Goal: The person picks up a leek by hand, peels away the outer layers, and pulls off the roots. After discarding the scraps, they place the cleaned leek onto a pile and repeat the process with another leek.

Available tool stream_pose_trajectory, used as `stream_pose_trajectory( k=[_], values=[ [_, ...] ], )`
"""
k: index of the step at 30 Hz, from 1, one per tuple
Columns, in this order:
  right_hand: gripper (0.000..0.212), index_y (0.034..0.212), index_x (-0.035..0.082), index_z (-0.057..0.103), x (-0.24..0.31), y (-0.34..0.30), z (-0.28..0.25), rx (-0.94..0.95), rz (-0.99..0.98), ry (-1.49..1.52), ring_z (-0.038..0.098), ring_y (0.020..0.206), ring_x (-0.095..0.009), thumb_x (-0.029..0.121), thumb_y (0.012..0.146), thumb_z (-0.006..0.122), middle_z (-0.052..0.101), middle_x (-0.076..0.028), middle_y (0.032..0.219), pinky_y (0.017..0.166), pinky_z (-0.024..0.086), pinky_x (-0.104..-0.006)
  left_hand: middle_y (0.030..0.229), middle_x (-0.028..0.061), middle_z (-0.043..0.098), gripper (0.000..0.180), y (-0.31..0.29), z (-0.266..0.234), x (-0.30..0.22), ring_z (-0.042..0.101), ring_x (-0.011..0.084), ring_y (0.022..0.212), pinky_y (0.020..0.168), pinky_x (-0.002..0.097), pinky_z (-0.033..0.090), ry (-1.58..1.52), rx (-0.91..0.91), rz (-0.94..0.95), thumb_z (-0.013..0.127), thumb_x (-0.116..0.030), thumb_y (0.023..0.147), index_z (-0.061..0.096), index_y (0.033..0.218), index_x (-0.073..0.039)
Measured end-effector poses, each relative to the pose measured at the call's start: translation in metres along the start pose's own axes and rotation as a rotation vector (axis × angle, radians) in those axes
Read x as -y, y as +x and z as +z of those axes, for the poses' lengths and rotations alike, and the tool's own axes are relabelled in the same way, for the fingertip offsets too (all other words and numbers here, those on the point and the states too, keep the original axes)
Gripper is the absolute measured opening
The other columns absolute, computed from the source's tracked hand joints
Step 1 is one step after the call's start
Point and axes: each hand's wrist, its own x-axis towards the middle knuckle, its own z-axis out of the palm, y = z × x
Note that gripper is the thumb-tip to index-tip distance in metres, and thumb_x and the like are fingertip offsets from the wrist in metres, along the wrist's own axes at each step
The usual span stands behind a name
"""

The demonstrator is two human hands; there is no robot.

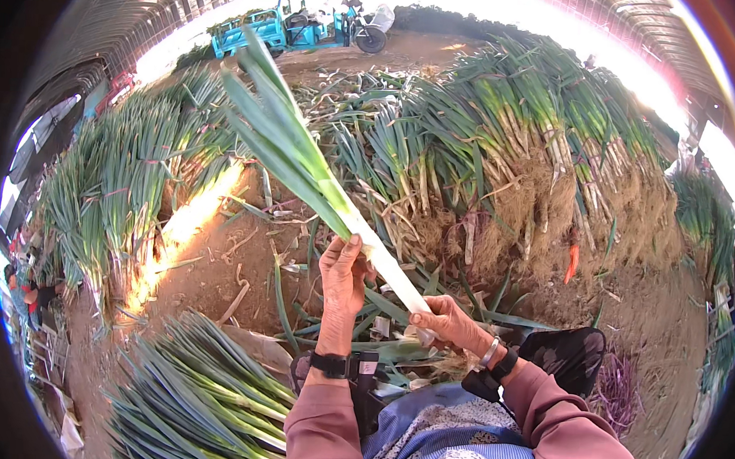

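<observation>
A large leek (383,258) with a white shaft and long green leaves slants up and to the left in front of me. My left hand (343,271) is closed around its middle, where white turns to green. Lower down, my right hand (453,323) grips the white shaft close to the root end, which the fingers partly hide. To my left lies a pile of leeks (216,394) with dark green leaves and pale shafts. Loose trimmed leaves (389,305) are scattered on the ground beneath my hands.
Bundled leeks with hairy roots (540,146) are heaped at the far right, and more bundles (118,180) stand at the left. A blue cargo tricycle (310,25) is parked at the back. Purple ties (618,392) lie on the soil at the right.
</observation>
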Motion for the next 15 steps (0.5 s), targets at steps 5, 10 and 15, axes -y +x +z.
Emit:
stream_pose_trajectory(
  k=[5, 10, 15],
  values=[
    [0.047, 0.109, 0.0, 0.061, -0.032, 0.019, -0.012, -0.168, -0.184, -0.12, 0.05, 0.057, -0.004, 0.04, 0.085, 0.065, 0.055, 0.001, 0.073, 0.045, 0.043, -0.0217, 0.077, 0.0115, 0.067, 0.016, 0.0, -0.009, 0.01, 0.063, 0.018, 0.053, 0.049, 0.0302, 0.056, -0.059, -0.013, 0.06, 0.064, -0.008, 0.084, 0.063, 0.094, 0.004],
    [0.042, 0.099, 0.001, 0.062, -0.024, 0.011, -0.007, -0.315, -0.208, -0.514, 0.05, 0.054, -0.01, 0.04, 0.083, 0.065, 0.054, -0.003, 0.064, 0.052, 0.042, -0.0285, 0.084, 0.0159, 0.067, 0.018, -0.013, -0.018, 0.011, 0.066, 0.0212, 0.065, 0.052, 0.0331, 0.057, -0.133, -0.082, 0.009, 0.057, -0.001, 0.081, 0.059, 0.097, 0.006],
    [0.038, 0.095, 0.001, 0.062, -0.018, 0.001, 0.008, -0.341, -0.151, -0.638, 0.048, 0.054, -0.008, 0.038, 0.085, 0.064, 0.052, -0.002, 0.061, 0.049, 0.041, -0.0277, 0.075, 0.0136, 0.064, 0.014, -0.016, -0.021, 0.012, 0.063, 0.0205, 0.059, 0.045, 0.0311, 0.05, -0.134, -0.237, -0.118, 0.053, 0.0, 0.08, 0.058, 0.092, 0.006]
  ],
)
